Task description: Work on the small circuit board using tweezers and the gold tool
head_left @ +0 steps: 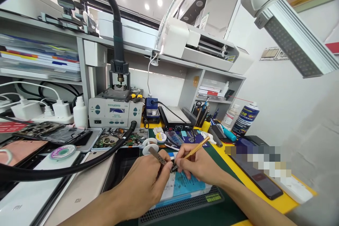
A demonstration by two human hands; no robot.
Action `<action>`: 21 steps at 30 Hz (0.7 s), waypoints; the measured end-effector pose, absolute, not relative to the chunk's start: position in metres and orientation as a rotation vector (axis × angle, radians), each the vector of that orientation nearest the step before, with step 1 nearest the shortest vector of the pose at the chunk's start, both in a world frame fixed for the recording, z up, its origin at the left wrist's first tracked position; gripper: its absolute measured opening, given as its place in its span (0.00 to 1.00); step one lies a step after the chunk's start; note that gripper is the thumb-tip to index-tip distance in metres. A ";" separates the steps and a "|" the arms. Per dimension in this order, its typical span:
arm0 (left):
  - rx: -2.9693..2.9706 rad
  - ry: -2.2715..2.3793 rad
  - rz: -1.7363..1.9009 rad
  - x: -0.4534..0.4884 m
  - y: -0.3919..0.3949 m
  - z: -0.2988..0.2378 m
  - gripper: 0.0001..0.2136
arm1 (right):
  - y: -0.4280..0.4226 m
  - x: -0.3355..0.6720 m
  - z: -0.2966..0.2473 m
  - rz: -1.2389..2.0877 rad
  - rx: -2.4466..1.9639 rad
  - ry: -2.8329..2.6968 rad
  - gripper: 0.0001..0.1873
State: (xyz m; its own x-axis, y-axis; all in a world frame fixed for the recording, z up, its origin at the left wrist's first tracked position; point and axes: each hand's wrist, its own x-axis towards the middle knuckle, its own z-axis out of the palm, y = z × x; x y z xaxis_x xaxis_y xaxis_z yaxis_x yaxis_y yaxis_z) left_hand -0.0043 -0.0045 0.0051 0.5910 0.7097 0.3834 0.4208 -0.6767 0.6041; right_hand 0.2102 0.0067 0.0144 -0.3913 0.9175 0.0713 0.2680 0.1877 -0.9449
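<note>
A: How are the fingers set?

B: The left hand (148, 180) pinches flat metal tweezers (158, 156) between thumb and forefinger. The right hand (197, 162) grips a gold-handled tool (197, 148) like a pen, fingertips pressed together low on it.

A: And the piece they're handling?

B: A small dark piece (174, 169) sits between the two hands, above a blue-and-white pad (190, 182). The fingers cover much of it, so I can't tell whether the tweezers really grip it.

A: What could go wrong?

B: A slip, I'd say. Push the tool too hard and its tip could skid into the left fingertips — they're just beside it. Too weak a pinch, and the piece might flick away.

A: Would that matter?

B: It could. A white spool (150, 149) stands just beyond the left hand, with loose circuit boards (107, 140) farther back; a tiny part would be hard to spot there. Farther left, a black hose (53, 174) crosses over the phones (84, 187) — a wide elbow might snag it.
</note>
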 end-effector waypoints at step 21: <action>2.365 0.888 0.834 -0.004 -0.004 0.000 0.17 | 0.006 0.208 0.016 1.195 -1.175 -1.781 0.03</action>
State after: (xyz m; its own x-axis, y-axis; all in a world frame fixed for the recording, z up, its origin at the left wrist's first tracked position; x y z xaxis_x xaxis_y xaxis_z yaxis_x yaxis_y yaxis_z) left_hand -0.0042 -0.0043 0.0004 0.6044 0.7049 0.3712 0.4149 -0.6763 0.6087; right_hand 0.2083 0.0065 0.0156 -0.3597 0.9316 0.0517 0.3052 0.1699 -0.9370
